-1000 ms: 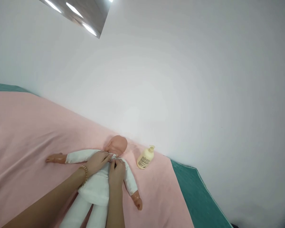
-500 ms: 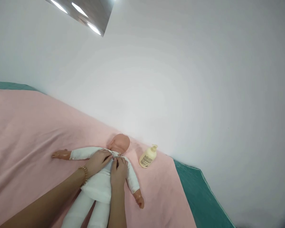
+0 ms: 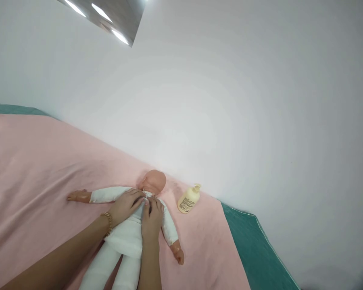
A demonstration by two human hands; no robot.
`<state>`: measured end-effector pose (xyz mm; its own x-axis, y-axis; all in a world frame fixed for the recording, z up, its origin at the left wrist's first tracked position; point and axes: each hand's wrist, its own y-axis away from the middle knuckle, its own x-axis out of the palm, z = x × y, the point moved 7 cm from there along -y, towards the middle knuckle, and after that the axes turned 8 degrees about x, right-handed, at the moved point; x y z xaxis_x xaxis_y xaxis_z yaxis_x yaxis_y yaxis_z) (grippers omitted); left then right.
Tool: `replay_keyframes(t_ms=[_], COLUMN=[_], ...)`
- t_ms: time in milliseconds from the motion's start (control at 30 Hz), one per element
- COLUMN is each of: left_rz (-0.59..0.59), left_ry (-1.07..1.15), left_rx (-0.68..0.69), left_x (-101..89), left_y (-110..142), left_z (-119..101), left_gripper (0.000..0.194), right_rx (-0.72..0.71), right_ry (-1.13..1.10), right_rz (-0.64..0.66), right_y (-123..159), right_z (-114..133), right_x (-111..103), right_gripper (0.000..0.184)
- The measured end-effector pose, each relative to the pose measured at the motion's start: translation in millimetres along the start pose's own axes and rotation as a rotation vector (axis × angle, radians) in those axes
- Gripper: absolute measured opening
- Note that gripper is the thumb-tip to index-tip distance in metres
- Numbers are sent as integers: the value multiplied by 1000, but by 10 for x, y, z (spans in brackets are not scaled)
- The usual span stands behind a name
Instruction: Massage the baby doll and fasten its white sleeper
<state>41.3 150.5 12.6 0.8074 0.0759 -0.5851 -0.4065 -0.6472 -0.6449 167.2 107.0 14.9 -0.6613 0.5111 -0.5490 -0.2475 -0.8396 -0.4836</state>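
A baby doll (image 3: pixel 124 237) with a white cloth body and bare plastic head and hands lies stretched out, its head toward the wall. My left hand (image 3: pixel 126 206), a gold-coloured bracelet at its wrist, rests on the left of the doll's upper torso with the fingers laid out below the neck. Beside it, my right hand (image 3: pixel 153 215) lies on the right of the upper torso, fingers slightly bent and apart from the thumb. The two thumbs come close together at the middle. Both palms are hidden, and neither hand shows an object in it.
A pale yellow pump bottle (image 3: pixel 188 199) stands to the right of the doll's head. Under everything is a pink cloth (image 3: pixel 42 161), with a green surface (image 3: pixel 254 241) showing past its right edge. A white wall (image 3: pixel 214 100) rises behind.
The fingers of my right hand have shifted slightly upward on the doll's torso, toward the neck. My left hand stays nearly in place, and the doll and bottle look unchanged.
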Motion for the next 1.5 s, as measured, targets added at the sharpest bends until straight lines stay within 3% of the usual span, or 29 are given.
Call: replay_keyframes(t_ms=[233,500,900,1100,1300,1400,1500], left_rz=[28,-26,-29,-104,-191,-269,-271], left_ry=[0,-16,3,179,206,218,294], left_rx=[-41,-10,-54,-140,-72,-89,-109], left_x=[-6,-61,-18,-189,-427,-545,-560], left_y=[-22,15,21,38,199,366,543], left_z=[-17,-10,54,3,-173,-216,-288], left_gripper=[30,32,39,43,40,38,39], right_rx=[35,15,14,43,110,112,77], right_ry=[123,25,78,-114,-329,-389,-393], right_rz=[32,11,-1,-34,-143,-87,-14], right_y=[-46,13,3,50,366,573,748], right_z=[-20,-4,-80,-29,-76,2,120], right_x=[65,-14,73,-138,-453,-505,-533], right_gripper=[29,35,38,40,37,35,37])
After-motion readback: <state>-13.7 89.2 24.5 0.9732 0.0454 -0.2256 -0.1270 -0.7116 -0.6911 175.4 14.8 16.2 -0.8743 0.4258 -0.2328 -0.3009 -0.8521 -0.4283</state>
